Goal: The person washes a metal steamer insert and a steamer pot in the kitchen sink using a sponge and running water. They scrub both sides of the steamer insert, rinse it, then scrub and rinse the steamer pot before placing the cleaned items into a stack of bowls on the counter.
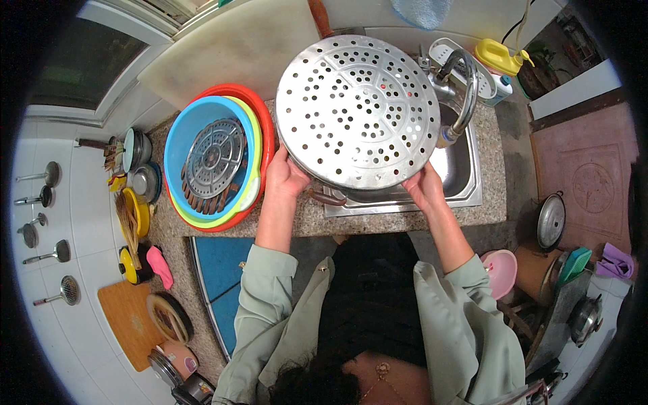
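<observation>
Both my hands hold a large round perforated metal steamer tray (358, 114) over the sink. My left hand (286, 177) grips its lower left rim, and my right hand (424, 187) grips its lower right rim. Most of the stainless steel sink (455, 174) is hidden beneath it. A brown handle (328, 198) pokes out below the tray; what it belongs to is hidden. To the left, a blue plastic basin (174, 147) sits inside green and red basins (269, 136). A smaller perforated steamer plate (215, 158) lies in the blue one, over brown slats.
A curved metal faucet (471, 96) rises at the tray's right. Behind it stand a soap rack (486, 83) and a yellow jug (496, 56). Bowls (136, 147), a yellow basin (139, 212) and a wooden cutting board (126, 324) line the left counter. A pink basin (501, 273) is at lower right.
</observation>
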`<action>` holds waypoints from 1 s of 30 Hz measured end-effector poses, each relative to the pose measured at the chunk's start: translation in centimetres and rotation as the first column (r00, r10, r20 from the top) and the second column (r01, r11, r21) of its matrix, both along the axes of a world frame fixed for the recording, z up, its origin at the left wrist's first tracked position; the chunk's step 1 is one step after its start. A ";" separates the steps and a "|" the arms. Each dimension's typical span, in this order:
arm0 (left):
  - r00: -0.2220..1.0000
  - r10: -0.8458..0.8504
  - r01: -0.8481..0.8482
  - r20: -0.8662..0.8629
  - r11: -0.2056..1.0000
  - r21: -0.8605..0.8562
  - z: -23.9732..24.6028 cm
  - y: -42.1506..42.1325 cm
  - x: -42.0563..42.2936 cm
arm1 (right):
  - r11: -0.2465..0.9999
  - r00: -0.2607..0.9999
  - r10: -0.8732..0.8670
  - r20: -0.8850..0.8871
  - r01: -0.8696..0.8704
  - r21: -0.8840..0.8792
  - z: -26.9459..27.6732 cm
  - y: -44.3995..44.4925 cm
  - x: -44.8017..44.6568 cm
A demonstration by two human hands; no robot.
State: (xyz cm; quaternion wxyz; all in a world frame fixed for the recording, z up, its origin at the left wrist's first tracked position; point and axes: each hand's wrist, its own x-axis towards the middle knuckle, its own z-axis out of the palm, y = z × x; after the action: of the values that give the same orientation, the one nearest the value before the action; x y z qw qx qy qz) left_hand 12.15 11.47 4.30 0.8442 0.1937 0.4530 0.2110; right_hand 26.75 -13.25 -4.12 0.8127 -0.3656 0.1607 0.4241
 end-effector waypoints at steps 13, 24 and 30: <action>0.991 -0.092 0.083 0.097 0.992 0.092 0.7 0.6 -3.4 | 0.986 0.991 -0.085 0.102 0.099 -0.137 -2.8 1.7 2.1; 0.957 -0.289 0.277 -0.019 0.892 0.357 -0.6 5.3 -6.0 | 0.963 0.955 0.182 0.235 -0.125 -0.239 -5.9 1.1 6.5; 0.996 -0.064 0.037 0.063 0.932 0.362 -1.8 5.1 -7.1 | 0.820 0.794 0.426 0.434 -0.136 -0.556 -7.4 -2.5 6.6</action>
State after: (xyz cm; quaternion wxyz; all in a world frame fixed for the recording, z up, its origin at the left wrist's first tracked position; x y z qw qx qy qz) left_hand 5.07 16.53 2.54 0.8158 0.3487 0.3699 0.2757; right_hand 33.31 -15.78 -11.56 0.6265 -0.6866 -0.0299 0.3677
